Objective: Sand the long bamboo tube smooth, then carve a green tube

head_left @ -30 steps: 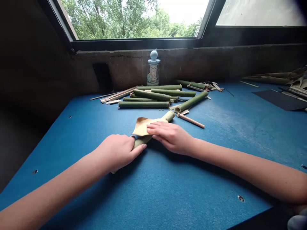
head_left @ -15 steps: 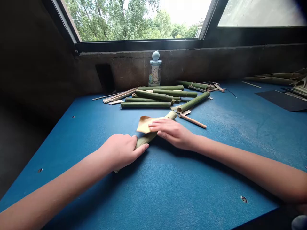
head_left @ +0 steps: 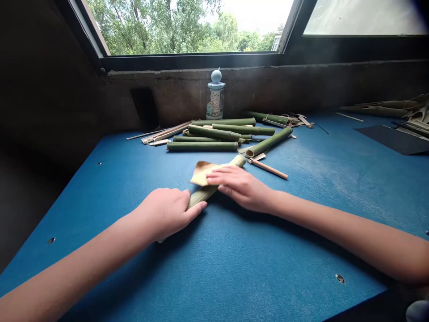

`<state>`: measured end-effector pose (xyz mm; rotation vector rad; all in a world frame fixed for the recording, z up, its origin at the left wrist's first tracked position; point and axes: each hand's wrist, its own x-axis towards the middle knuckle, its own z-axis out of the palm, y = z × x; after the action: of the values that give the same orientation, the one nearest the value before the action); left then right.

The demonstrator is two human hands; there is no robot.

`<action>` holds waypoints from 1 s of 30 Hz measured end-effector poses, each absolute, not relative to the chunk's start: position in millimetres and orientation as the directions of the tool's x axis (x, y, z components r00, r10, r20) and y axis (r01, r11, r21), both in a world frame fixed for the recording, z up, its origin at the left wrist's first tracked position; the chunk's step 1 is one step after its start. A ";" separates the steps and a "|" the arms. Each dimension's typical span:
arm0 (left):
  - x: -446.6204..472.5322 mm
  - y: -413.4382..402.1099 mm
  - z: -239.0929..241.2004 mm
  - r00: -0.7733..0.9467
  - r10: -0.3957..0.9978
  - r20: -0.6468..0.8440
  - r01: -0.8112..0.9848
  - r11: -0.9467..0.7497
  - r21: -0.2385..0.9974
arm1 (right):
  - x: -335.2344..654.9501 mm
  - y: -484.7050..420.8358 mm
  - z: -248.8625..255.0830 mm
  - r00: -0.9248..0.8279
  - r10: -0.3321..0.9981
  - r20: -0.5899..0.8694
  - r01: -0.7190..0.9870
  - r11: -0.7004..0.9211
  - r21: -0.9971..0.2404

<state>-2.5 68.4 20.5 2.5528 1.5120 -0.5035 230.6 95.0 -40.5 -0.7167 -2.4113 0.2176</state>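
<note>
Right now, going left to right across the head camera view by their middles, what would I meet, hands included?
Left hand → yellowish sheet → right hand → thin brown stick → flat black sheet.

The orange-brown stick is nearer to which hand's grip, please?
Right. The right grip, on the yellow sheet, is left of the orange-brown stick and closer to the camera; the left grip, around the pale bamboo, is farther left.

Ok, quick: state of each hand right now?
Left hand: closed around the pale bamboo piece.
Right hand: holding the yellowish sheet against that piece.
</note>
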 end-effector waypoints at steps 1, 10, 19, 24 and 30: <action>-2.4 68.6 19.9 0.446 0.824 -0.349 0.868 -0.493 -0.054 | 224.7 87.8 -39.8 -0.711 0.489 0.504 0.390 0.872 -0.296; -2.5 70.1 21.6 0.429 0.820 -0.380 0.873 -0.484 -0.059 | 260.8 141.6 -47.0 -0.525 0.681 0.510 0.591 0.723 -0.356; -2.4 69.2 19.9 0.420 0.830 -0.367 0.875 -0.478 -0.081 | 232.2 100.4 -43.5 -0.694 0.519 0.500 0.376 0.852 -0.363; -1.7 69.8 22.2 0.423 0.825 -0.374 0.873 -0.482 -0.078 | 263.9 141.6 -49.2 -0.479 0.695 0.536 0.610 0.703 -0.365; -2.8 68.5 19.1 0.431 0.830 -0.353 0.872 -0.484 -0.073 | 226.2 85.5 -42.7 -0.664 0.555 0.501 0.437 0.832 -0.342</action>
<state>-2.8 68.5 19.1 2.5534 1.5267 -0.5245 226.2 85.5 -42.7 -0.7234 -2.4013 0.2554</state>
